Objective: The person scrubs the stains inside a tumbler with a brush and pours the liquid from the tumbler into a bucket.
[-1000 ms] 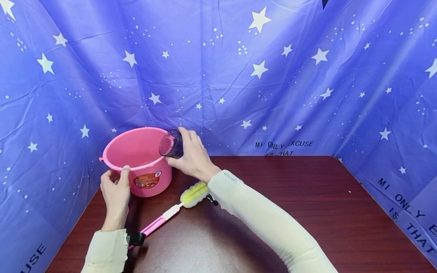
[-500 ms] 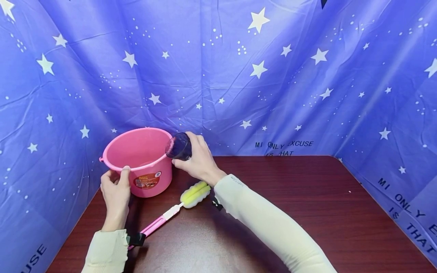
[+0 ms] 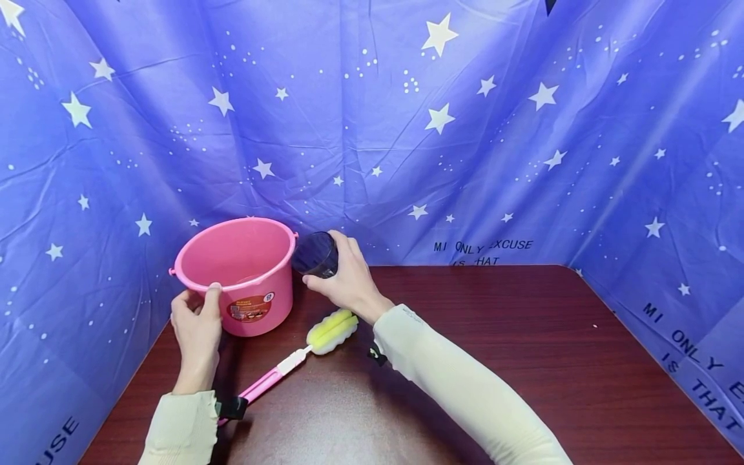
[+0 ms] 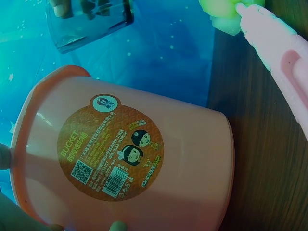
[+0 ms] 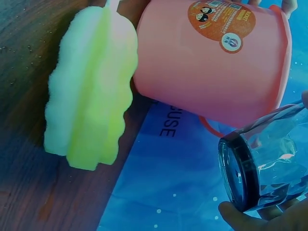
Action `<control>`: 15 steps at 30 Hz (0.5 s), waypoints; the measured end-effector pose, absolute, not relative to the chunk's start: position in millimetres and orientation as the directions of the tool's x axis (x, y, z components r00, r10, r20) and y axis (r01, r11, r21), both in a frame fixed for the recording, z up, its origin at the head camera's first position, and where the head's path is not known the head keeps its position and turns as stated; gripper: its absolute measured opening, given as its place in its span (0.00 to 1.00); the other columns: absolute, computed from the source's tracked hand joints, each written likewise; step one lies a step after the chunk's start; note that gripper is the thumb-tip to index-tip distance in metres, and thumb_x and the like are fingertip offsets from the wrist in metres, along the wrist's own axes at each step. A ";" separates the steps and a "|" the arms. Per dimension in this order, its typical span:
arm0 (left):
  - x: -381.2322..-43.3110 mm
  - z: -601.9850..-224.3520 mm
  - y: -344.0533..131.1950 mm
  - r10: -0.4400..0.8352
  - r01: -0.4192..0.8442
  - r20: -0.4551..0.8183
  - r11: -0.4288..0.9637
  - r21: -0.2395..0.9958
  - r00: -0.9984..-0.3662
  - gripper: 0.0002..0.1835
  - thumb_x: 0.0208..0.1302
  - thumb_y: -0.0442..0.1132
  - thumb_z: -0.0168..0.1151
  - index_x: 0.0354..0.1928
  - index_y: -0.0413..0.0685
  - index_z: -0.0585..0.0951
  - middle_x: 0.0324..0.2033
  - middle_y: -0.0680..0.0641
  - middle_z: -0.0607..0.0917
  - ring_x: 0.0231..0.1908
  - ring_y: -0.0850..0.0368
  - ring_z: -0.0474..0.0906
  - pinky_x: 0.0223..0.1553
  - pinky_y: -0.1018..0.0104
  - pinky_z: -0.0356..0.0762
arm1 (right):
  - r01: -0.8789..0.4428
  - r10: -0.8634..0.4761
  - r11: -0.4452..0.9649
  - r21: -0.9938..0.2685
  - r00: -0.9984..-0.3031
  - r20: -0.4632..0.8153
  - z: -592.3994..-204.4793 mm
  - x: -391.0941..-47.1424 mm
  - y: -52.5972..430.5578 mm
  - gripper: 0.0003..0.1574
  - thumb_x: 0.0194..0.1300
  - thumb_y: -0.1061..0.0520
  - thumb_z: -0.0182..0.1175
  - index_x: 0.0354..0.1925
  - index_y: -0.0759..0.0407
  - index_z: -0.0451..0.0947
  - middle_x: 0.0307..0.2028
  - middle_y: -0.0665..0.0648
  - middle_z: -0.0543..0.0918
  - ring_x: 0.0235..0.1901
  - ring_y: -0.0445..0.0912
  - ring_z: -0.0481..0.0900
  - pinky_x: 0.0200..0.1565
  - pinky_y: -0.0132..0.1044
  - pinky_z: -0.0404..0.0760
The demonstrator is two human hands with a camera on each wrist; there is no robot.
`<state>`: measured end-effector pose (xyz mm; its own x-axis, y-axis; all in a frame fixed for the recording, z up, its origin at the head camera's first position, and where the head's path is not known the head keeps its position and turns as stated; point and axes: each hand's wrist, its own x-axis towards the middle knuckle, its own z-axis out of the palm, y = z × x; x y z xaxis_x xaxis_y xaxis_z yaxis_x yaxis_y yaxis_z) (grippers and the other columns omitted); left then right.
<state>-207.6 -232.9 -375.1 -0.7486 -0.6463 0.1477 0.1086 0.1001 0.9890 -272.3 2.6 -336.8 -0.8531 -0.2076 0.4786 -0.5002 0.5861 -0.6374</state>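
A pink bucket [image 3: 264,300] with an orange round label stands on the left of the table. My left hand [image 3: 196,336] grips its near rim, thumb hooked over the edge. To the bucket's right, my right hand [image 3: 349,274] holds a dark clear glass [image 3: 316,254], tilted with its mouth toward the bucket and raised above the table. In the right wrist view the thick glass base [image 5: 243,173] faces the camera. A sponge bottle brush [image 3: 332,331] with a yellow and white head and a pink handle lies in front of the bucket. The left wrist strap covers part of its handle.
The table [image 3: 494,361] is dark reddish wood. A blue cloth [image 3: 372,142] printed with white stars hangs behind it and along both sides. The bucket stands close to the cloth at the back left.
My right hand has moved the glass from over the bucket's rim to the right and slightly down, and the glass tilts less. My left hand and the bucket have kept their place.
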 end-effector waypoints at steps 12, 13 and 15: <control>-207.0 -375.0 -233.4 -0.646 0.099 0.144 0.105 0.989 -0.750 0.33 0.63 0.50 0.60 0.61 0.36 0.63 0.49 0.49 0.67 0.46 0.56 0.67 0.45 0.69 0.70 | -0.501 -0.166 0.566 -0.655 -0.847 0.505 -347.1 -269.4 12.0 0.53 0.42 0.41 0.73 0.64 0.50 0.61 0.50 0.52 0.69 0.49 0.43 0.69 0.51 0.42 0.73; -207.2 -375.3 -233.4 -0.644 0.098 0.142 0.103 0.990 -0.751 0.33 0.63 0.50 0.60 0.61 0.36 0.63 0.50 0.49 0.67 0.47 0.56 0.67 0.46 0.68 0.71 | -0.497 -0.161 0.567 -0.657 -0.849 0.503 -348.0 -269.2 12.8 0.53 0.42 0.41 0.73 0.64 0.50 0.61 0.50 0.52 0.69 0.49 0.44 0.69 0.51 0.42 0.73; -207.5 -374.9 -233.1 -0.645 0.089 0.139 0.109 0.990 -0.751 0.33 0.63 0.50 0.59 0.62 0.37 0.63 0.50 0.49 0.66 0.47 0.56 0.67 0.49 0.65 0.71 | -0.493 -0.153 0.567 -0.660 -0.850 0.503 -349.8 -269.1 14.6 0.53 0.41 0.41 0.73 0.63 0.51 0.62 0.51 0.52 0.69 0.49 0.44 0.70 0.51 0.43 0.73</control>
